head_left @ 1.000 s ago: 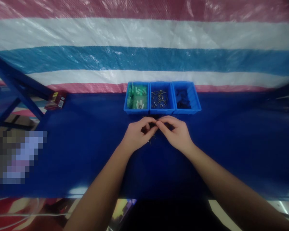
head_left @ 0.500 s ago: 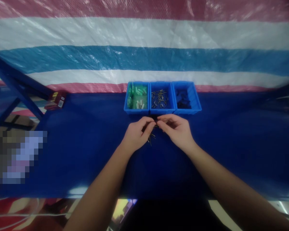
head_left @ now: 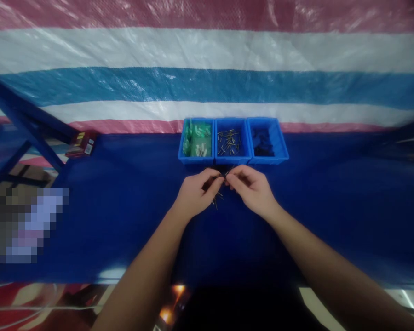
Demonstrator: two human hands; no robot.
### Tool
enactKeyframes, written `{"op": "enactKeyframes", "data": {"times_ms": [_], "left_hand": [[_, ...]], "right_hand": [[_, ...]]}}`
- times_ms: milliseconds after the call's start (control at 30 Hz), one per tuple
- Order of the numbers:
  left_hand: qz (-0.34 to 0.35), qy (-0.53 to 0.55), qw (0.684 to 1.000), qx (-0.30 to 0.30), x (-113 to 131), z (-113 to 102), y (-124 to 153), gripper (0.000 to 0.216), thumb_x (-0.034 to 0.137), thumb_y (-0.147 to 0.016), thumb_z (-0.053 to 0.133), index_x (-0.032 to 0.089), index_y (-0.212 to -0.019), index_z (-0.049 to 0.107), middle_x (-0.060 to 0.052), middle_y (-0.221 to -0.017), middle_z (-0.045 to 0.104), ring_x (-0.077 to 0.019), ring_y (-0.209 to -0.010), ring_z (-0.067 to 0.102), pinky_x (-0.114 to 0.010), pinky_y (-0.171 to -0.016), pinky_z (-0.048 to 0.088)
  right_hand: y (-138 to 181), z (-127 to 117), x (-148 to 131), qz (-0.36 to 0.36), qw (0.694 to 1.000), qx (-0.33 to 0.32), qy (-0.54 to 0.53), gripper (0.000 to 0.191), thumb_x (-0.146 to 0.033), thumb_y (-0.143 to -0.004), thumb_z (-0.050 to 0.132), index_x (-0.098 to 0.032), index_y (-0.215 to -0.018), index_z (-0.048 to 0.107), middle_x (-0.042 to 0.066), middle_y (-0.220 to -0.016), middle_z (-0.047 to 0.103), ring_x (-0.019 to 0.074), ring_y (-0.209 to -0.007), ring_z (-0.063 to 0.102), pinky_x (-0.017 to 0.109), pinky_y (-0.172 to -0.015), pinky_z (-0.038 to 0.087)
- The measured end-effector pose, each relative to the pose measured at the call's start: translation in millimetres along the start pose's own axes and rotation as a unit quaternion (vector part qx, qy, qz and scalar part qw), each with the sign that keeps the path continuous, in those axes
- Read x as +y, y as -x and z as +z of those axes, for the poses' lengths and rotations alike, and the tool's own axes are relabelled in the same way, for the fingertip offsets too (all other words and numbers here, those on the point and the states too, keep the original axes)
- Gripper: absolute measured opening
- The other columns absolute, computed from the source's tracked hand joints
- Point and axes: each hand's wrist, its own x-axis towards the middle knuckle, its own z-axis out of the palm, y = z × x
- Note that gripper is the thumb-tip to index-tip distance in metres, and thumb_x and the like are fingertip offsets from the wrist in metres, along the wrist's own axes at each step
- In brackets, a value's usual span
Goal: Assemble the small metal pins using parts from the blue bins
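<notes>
My left hand (head_left: 197, 191) and my right hand (head_left: 251, 188) meet fingertip to fingertip over the blue table cloth (head_left: 124, 216), just in front of the bins. Both are closed in a pinch on a small dark part (head_left: 225, 177) held between them; I cannot make out its shape. A few small metal pins (head_left: 216, 198) lie on the cloth under my left fingers. Behind the hands stand three blue bins in a row: the left bin (head_left: 196, 140) holds green and white pieces, the middle bin (head_left: 231, 140) metal pins, the right bin (head_left: 267, 140) dark pieces.
A striped red, white and blue tarp (head_left: 207, 69) hangs behind the table. A small red box (head_left: 83, 143) lies at the table's far left edge next to a blue frame bar (head_left: 24, 119). A blurred patch covers something at lower left.
My two hands stayed pinched together in front of the bins, shifting only slightly; the right hand's fingers moved a little nearer the left hand's.
</notes>
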Motion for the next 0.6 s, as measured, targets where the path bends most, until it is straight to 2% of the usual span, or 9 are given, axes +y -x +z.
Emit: {"op": "enactKeyframes", "data": {"times_ms": [167,267,400,467,600], "left_hand": [[-0.005,0.003,1.0,-0.008,0,-1,0,0.02,0.031,-0.096,0.062,0.021,-0.112,0.067,0.005,-0.066,0.067,-0.0077,-0.053,0.059,-0.019,-0.056,0.048],[0.006,0.007,1.0,-0.005,-1,-1,0,0.015,0.032,-0.096,0.063,0.02,-0.103,0.068,0.004,-0.069,0.068,-0.0074,-0.054,0.059,-0.019,-0.057,0.047],[0.013,0.006,1.0,-0.021,0,-2,0,0.019,0.036,-0.097,0.061,0.019,-0.095,0.069,0.001,-0.073,0.071,-0.009,-0.057,0.06,-0.021,-0.056,0.046],[0.014,0.001,1.0,-0.023,0,-3,0,0.021,0.037,-0.098,0.06,0.019,-0.093,0.07,0.001,-0.073,0.071,-0.0094,-0.058,0.061,-0.022,-0.057,0.047],[0.014,-0.008,1.0,-0.019,0,-3,-1,0.021,0.036,-0.098,0.058,0.019,-0.092,0.07,0.001,-0.073,0.072,-0.0089,-0.057,0.06,-0.022,-0.057,0.046]], "right_hand": [[2,0,-1,-0.003,0.999,-0.031,0.009,0.027,-0.042,-0.093,0.065,-0.018,-0.08,0.068,0.001,-0.072,0.068,0.0112,-0.062,0.058,0.025,-0.058,0.046],[1,0,-1,0.003,1.0,-0.02,-0.01,0.03,-0.044,-0.093,0.065,-0.018,-0.078,0.067,0.0,-0.07,0.068,0.0101,-0.059,0.057,0.024,-0.055,0.045],[-2,0,-2,0.035,0.998,-0.013,-0.05,0.038,-0.05,-0.09,0.067,-0.018,-0.07,0.064,-0.001,-0.062,0.064,0.0082,-0.051,0.053,0.022,-0.049,0.042],[-4,0,-1,0.066,0.995,0.014,-0.077,0.039,-0.053,-0.088,0.069,-0.019,-0.069,0.065,-0.002,-0.059,0.062,0.0077,-0.046,0.05,0.021,-0.043,0.038],[-8,-1,3,0.123,0.976,0.117,-0.134,0.037,-0.053,-0.085,0.071,-0.019,-0.073,0.066,-0.004,-0.055,0.057,0.0067,-0.04,0.045,0.02,-0.035,0.029]]}}
